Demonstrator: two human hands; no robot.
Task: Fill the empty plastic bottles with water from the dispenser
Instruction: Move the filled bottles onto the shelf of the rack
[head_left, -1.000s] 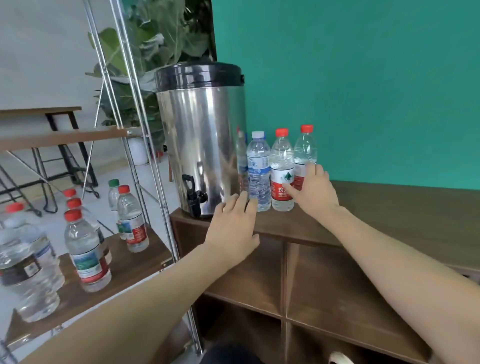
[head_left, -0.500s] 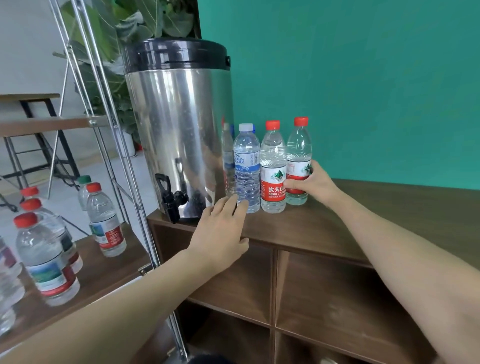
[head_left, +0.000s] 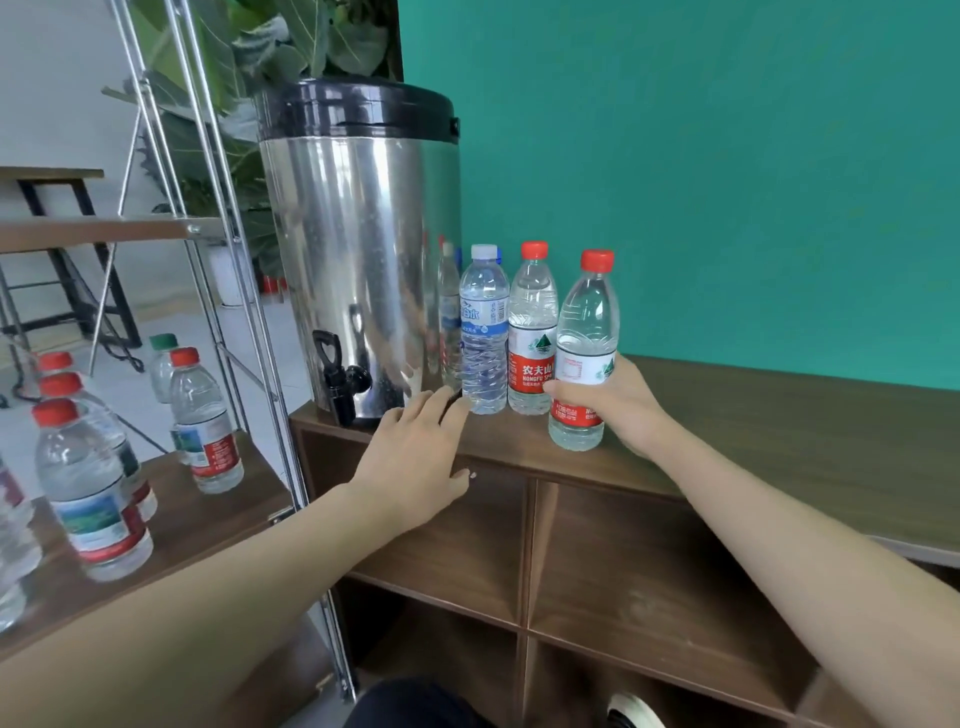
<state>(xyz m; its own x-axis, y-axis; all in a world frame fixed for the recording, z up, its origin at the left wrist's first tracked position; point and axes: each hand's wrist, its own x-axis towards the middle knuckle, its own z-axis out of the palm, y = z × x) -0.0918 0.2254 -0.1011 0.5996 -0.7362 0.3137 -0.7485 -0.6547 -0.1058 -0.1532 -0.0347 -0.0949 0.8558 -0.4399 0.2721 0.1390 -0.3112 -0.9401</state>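
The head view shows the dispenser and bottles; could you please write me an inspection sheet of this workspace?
Surface: brown wooden cabinet top, open cubbies beneath.
Job's things: steel dispenser with black tap at the cabinet's left edge; white-capped bottle and red-capped bottle standing beside it; another red-capped bottle is gripped.
Clutter: several capped bottles on the low side shelf.
Grippers: right hand grips the bottle by its label; left hand open, near the cabinet's front edge.
Cables: nothing seen.
Surroundings: teal wall, metal rack, leafy plant.
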